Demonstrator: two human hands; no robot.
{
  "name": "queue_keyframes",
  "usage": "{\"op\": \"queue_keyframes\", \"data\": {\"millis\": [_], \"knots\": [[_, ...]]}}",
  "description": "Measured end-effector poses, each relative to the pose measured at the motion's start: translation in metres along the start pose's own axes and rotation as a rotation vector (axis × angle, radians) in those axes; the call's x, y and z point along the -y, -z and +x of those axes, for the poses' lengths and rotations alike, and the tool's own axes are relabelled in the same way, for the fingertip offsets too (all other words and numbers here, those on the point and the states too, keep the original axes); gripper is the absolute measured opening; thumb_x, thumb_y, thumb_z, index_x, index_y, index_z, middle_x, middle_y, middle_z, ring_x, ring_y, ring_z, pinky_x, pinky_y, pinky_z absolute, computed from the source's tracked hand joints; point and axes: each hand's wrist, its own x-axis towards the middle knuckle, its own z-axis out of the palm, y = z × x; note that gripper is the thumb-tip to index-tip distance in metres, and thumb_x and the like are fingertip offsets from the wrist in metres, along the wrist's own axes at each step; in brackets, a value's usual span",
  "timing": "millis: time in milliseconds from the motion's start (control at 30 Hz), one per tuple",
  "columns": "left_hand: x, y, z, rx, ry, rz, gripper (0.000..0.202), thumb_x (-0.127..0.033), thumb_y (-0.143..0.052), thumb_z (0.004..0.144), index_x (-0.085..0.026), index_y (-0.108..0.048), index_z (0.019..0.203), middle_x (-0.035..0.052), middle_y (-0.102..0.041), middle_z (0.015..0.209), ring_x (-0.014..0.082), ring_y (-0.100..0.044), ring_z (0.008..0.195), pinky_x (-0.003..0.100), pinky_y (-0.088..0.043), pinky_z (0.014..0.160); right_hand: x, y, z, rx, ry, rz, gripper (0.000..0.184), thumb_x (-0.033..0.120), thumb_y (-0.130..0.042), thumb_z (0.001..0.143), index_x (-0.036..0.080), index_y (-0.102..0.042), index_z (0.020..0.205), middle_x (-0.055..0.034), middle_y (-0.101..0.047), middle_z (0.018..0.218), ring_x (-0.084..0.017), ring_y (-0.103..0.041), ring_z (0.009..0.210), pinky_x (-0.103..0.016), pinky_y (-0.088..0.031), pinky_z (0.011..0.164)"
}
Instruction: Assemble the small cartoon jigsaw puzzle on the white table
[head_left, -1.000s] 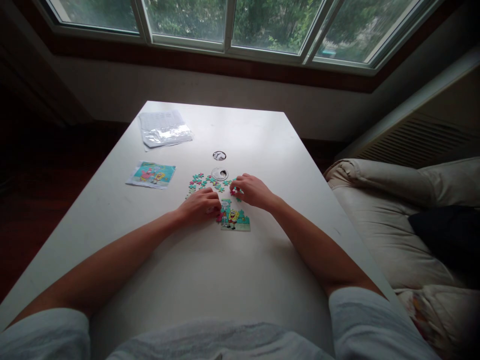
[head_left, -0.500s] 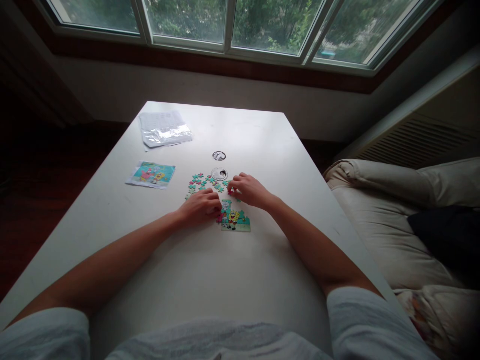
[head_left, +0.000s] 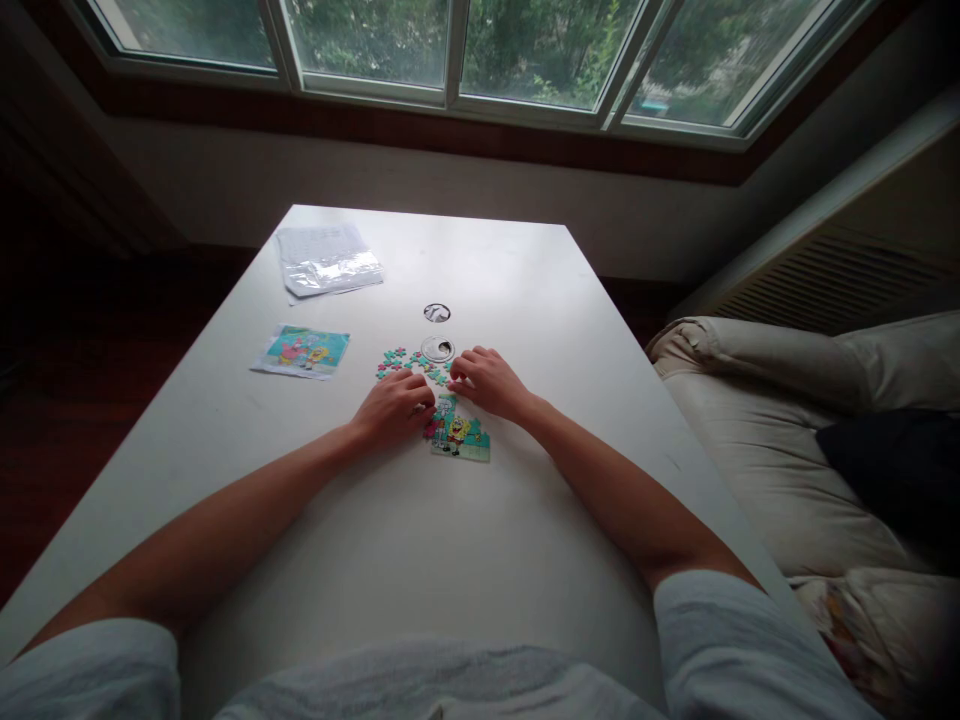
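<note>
A partly joined cartoon jigsaw lies on the white table in front of me. Several loose teal pieces are scattered just beyond it. My left hand rests at the jigsaw's left edge with its fingers curled; what they hold is hidden. My right hand sits at the jigsaw's top edge, fingertips pinched together among the loose pieces, possibly on a small piece.
A printed picture card lies to the left. A clear plastic bag on paper sits at the far left. Two round cable holes are in the tabletop. A cream sofa stands on the right, and windows run along the far wall.
My right hand has slid a little left toward my left hand. The joined jigsaw has shifted slightly left with the hands.
</note>
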Motion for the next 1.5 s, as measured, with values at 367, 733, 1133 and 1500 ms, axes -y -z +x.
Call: {"op": "queue_keyframes", "data": {"millis": [367,733,1133,1500], "knots": [[0.003,-0.002,-0.002,-0.013,0.030,0.010,0.014,-0.028,-0.059,0.094,-0.021,-0.066,0.084,0.0049,-0.066,0.090,0.0218,-0.053,0.086,0.037,-0.042,0.082,0.001,0.002,0.000,-0.012,0.092,-0.036,0.013,0.029,-0.061,0.096,0.022,-0.072,0.097,-0.0078,-0.069,0.100,-0.024,-0.053,0.098,-0.036,-0.033,0.086],[0.004,-0.003,-0.001,-0.045,0.093,-0.014,0.014,-0.029,-0.060,0.093,-0.021,-0.065,0.083,0.0046,-0.066,0.089,0.0223,-0.054,0.087,0.037,-0.043,0.082,0.004,-0.008,0.002,-0.060,0.075,0.148,0.004,0.021,-0.067,0.086,0.020,-0.066,0.091,-0.0064,-0.069,0.093,-0.023,-0.055,0.092,-0.035,-0.038,0.085],[0.005,0.000,0.003,-0.167,0.259,-0.350,0.013,-0.032,-0.060,0.093,-0.022,-0.068,0.091,0.0016,-0.069,0.090,0.0190,-0.061,0.085,0.034,-0.046,0.082,0.024,-0.012,0.002,-0.237,-0.020,0.713,0.012,0.032,-0.066,0.088,0.020,-0.063,0.086,0.0027,-0.066,0.074,-0.011,-0.052,0.065,-0.025,-0.042,0.067],[0.006,0.004,0.004,-0.198,0.272,-0.262,0.012,-0.030,-0.060,0.092,-0.023,-0.069,0.089,0.0040,-0.071,0.100,0.0223,-0.062,0.099,0.040,-0.047,0.095,0.014,-0.020,0.004,-0.280,0.040,0.406,0.017,0.031,-0.060,0.096,0.024,-0.070,0.107,-0.0069,-0.074,0.109,-0.022,-0.062,0.103,-0.037,-0.048,0.090]]}}
